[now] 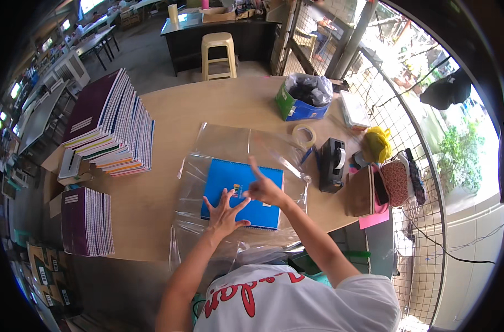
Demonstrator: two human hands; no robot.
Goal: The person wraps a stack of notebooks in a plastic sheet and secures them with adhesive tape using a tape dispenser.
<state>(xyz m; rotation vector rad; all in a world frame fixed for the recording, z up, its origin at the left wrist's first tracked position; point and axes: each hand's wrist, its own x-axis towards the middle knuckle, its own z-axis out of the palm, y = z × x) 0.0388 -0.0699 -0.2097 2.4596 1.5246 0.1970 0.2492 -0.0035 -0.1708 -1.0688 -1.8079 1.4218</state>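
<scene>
A blue spiral notebook (230, 180) lies flat on a sheet of clear plastic film (224, 141) spread over the wooden table (169, 116). My left hand (225, 210) rests on the notebook's near edge with fingers spread, pressing it down. My right hand (263, 187) hovers over the notebook's right half, index finger pointing up and away, and seems to pinch the clear film, which rises toward the far side; the grip is hard to see.
A tall fanned stack of spiral notebooks (111, 124) sits at the left, a smaller purple stack (86, 221) nearer. To the right stand a black tape dispenser (332, 163), a tape roll (304, 134), a blue-green box (299, 99) and bags (385, 180).
</scene>
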